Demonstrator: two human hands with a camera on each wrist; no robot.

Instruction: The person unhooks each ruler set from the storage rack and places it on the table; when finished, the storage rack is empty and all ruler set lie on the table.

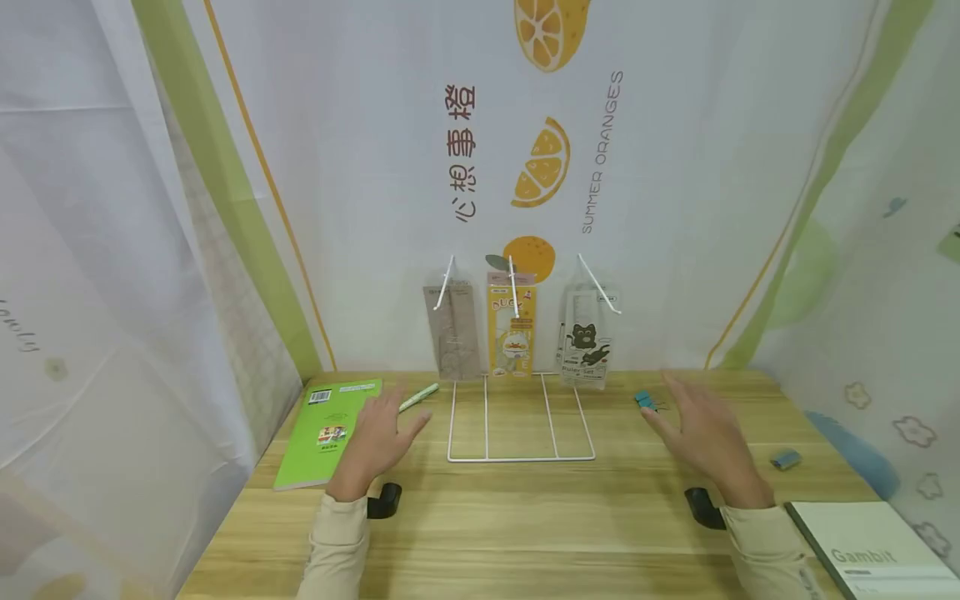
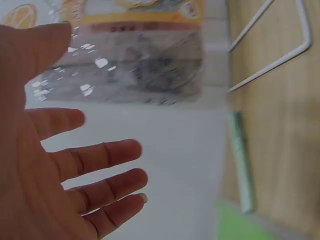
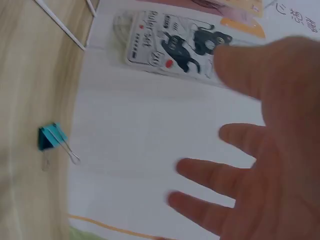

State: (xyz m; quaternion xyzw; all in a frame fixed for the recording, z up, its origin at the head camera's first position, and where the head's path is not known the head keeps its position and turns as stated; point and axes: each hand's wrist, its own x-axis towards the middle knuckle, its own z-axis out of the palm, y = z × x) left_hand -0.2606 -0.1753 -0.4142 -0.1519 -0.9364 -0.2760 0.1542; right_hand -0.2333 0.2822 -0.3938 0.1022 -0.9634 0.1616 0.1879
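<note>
1. Steadiness seemed to be called for around the greyish flat pack (image 1: 456, 337), the yellow duck-printed pack (image 1: 512, 342) and the clear, white-fronted pack with black cats (image 1: 588, 342), which were hung from thin white wire hooks (image 1: 599, 285); any touch was best made lightly, at the edges, so that the wrapping was not creased.
2. With the hooks jutting forward, a straight approach was judged safer than one swept in from the side, by which a neighbouring pack might have been set swinging.
3. The grip of the bare left hand (image 1: 377, 437) was wide, its fingers spread and nothing held; the grip of the bare right hand (image 1: 707, 442) was likewise wide and unfilled.
4. All three packs were placed farther back, between the two hands, and no contact with them was shown.
5. Nearer the left hand, a slim pale-green pen (image 1: 418, 397) and a bright green notebook (image 1: 300, 454) were laid on the wooden worktop (image 1: 517, 517); near the right thumb, a teal binder clip (image 1: 646, 401) was seen, apart from the fingers in the wrist view.
6. The white wire base (image 1: 521, 459) was centred between the hands.
</note>
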